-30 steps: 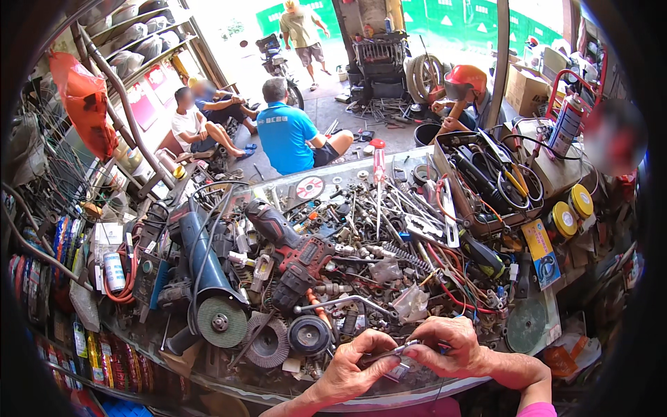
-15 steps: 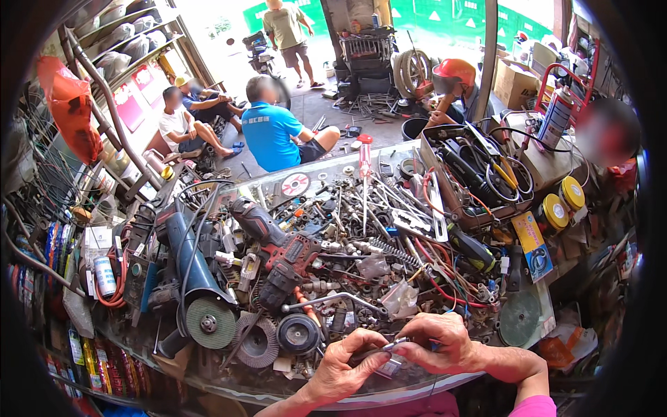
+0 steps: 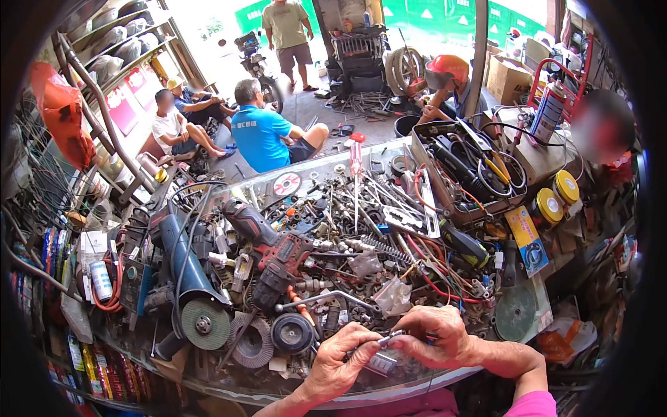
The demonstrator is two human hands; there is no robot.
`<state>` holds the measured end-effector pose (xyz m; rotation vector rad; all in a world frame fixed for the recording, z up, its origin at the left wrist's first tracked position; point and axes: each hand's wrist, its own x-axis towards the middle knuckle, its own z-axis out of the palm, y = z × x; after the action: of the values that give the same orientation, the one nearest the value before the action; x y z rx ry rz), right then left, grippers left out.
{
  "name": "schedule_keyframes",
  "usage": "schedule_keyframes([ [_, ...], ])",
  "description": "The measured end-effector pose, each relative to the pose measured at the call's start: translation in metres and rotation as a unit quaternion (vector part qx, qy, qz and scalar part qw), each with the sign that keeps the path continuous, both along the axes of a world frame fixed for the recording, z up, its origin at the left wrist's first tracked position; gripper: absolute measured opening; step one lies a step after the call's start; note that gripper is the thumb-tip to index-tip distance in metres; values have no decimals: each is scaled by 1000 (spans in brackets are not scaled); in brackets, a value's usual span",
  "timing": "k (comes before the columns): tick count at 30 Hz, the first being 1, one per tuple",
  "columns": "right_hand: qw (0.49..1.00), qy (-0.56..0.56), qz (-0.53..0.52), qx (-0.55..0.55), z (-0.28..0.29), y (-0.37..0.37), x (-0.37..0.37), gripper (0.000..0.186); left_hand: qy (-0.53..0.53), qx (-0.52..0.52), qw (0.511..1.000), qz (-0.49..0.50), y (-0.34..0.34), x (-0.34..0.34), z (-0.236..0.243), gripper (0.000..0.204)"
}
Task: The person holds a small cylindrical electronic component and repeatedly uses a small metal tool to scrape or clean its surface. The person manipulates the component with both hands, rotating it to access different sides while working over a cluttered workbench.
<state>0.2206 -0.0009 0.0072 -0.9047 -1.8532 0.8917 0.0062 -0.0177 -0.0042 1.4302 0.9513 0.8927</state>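
At the near edge of the cluttered glass-topped bench (image 3: 445,379), my left hand (image 3: 342,360) and my right hand (image 3: 438,339) meet over a small silvery metal part (image 3: 391,338). Both hands pinch it between thumb and fingers, one at each end; its exact kind is too small to make out. Just below the fingers shows a flat silvery piece (image 3: 381,364), partly covered by the hands. Beyond them lie a long-handled wrench (image 3: 340,297), a black round wheel (image 3: 293,333) and a clear plastic bag (image 3: 394,297).
A red-black cordless drill (image 3: 278,260), a blue angle grinder (image 3: 184,257) and loose metal parts crowd the bench. An open tool case (image 3: 451,184) stands at the far right. Several people are beyond the bench, including one in a blue shirt (image 3: 260,135).
The view has shifted slightly. My hands remain together, and the small metal part has tilted a little between my fingers. The standing person at the back has come closer to the bench.
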Motion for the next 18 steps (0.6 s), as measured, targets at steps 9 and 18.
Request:
schedule_keyframes([
  [9,1000,10,-5,8,2,1,-2,18,-35,-37,998,35,-2,2,2,19],
  [18,1000,17,-14,-16,3,0,-1,19,-31,-118,992,14,-4,-2,7,21],
])
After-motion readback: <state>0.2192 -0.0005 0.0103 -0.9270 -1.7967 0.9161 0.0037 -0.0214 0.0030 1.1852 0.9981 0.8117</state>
